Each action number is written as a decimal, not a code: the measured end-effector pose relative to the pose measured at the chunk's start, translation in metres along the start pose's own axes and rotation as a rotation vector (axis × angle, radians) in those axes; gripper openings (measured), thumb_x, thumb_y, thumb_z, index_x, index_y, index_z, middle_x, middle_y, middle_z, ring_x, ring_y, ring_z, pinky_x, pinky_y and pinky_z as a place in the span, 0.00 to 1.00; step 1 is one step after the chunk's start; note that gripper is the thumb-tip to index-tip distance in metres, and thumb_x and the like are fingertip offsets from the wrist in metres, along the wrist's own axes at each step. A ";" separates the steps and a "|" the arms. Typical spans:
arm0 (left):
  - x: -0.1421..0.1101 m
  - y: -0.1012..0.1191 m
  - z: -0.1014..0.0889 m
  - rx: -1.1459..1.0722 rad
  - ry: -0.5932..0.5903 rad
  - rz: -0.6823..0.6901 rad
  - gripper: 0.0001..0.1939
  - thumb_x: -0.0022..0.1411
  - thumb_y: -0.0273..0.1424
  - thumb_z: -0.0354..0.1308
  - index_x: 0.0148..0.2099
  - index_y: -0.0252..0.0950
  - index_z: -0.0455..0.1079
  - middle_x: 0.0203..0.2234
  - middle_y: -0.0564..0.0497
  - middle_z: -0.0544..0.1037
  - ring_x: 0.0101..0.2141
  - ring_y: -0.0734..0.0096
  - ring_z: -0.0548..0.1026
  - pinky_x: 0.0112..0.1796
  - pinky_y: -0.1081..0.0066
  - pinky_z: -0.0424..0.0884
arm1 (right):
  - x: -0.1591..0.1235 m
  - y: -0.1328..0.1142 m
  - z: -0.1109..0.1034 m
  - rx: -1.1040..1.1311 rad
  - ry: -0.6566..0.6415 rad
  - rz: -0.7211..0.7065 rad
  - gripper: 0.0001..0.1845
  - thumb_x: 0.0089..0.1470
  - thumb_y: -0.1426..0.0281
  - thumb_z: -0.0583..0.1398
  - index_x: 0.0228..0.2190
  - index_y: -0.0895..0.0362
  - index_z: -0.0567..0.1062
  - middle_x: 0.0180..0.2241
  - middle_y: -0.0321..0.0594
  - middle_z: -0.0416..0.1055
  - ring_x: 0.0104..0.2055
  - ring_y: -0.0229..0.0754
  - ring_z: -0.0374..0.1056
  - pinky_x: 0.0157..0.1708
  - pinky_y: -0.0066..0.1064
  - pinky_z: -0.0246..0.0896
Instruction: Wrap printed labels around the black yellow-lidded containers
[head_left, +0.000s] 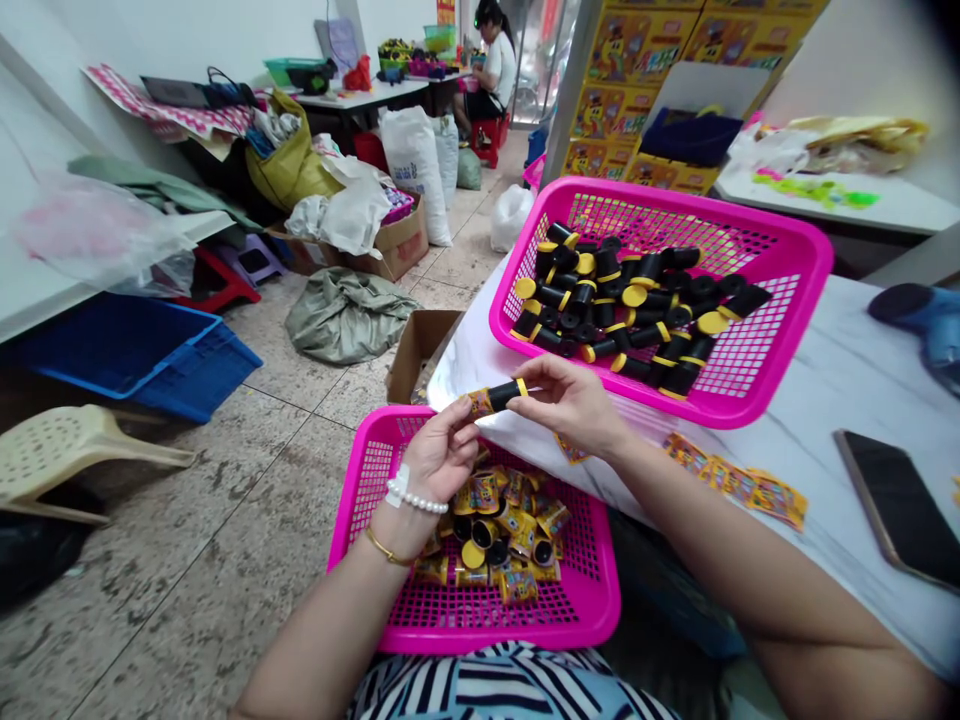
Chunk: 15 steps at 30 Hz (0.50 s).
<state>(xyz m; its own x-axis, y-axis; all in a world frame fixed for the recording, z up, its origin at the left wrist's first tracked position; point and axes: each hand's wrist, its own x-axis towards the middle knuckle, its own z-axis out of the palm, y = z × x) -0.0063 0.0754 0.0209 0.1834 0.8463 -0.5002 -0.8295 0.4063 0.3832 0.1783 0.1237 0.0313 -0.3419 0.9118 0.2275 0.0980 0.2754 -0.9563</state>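
Note:
Between my two hands is a small black tube (505, 394) with a yellow end. A printed yellow-orange sleeve (480, 403) covers its left end. My left hand (444, 455), wearing a pearl bracelet, pinches the sleeved end. The fingers of my right hand (574, 405) close on the yellow end. Below them, a pink basket (352, 530) holds several black tubes in printed sleeves. On the table beyond, a larger pink basket (814, 260) holds bare black tubes with yellow ends. Flat printed sleeves (739, 482) lie on the table by my right forearm.
The marble-patterned table (817, 390) also bears a phone (900, 505) and a blue device (926, 325). An open carton (420, 345), a blue crate (142, 350) and a cream stool (67, 450) stand leftward. A seated person (495, 75) works at the back.

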 end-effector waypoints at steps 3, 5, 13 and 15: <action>0.000 -0.002 -0.001 0.027 0.007 0.027 0.03 0.60 0.20 0.61 0.34 0.29 0.70 0.26 0.53 0.76 0.13 0.91 0.57 0.10 0.86 0.49 | -0.003 0.002 0.002 -0.144 0.023 -0.079 0.14 0.47 0.67 0.69 0.37 0.55 0.74 0.34 0.37 0.74 0.37 0.39 0.73 0.44 0.38 0.74; 0.001 -0.003 -0.001 0.052 0.000 0.049 0.02 0.59 0.21 0.61 0.35 0.29 0.71 0.27 0.52 0.76 0.13 0.90 0.58 0.10 0.86 0.50 | -0.004 0.003 0.004 -0.127 0.019 -0.075 0.15 0.48 0.67 0.68 0.38 0.55 0.73 0.37 0.38 0.75 0.39 0.40 0.74 0.45 0.38 0.74; 0.000 -0.001 -0.004 0.181 -0.036 0.058 0.04 0.56 0.23 0.64 0.34 0.28 0.73 0.20 0.56 0.72 0.12 0.90 0.55 0.10 0.86 0.47 | -0.006 0.004 0.009 0.022 -0.058 0.022 0.14 0.51 0.66 0.66 0.37 0.55 0.69 0.36 0.38 0.76 0.35 0.38 0.75 0.39 0.34 0.74; -0.001 -0.001 -0.004 0.177 -0.016 0.045 0.03 0.56 0.23 0.64 0.33 0.28 0.72 0.19 0.57 0.71 0.11 0.91 0.53 0.10 0.85 0.46 | -0.007 0.005 0.010 -0.020 -0.064 0.001 0.13 0.51 0.66 0.65 0.37 0.55 0.69 0.33 0.37 0.76 0.33 0.37 0.74 0.37 0.33 0.73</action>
<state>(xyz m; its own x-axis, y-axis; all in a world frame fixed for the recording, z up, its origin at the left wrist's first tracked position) -0.0078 0.0733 0.0181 0.1576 0.8697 -0.4677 -0.7317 0.4209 0.5362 0.1714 0.1154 0.0231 -0.4005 0.8910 0.2138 0.1172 0.2812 -0.9525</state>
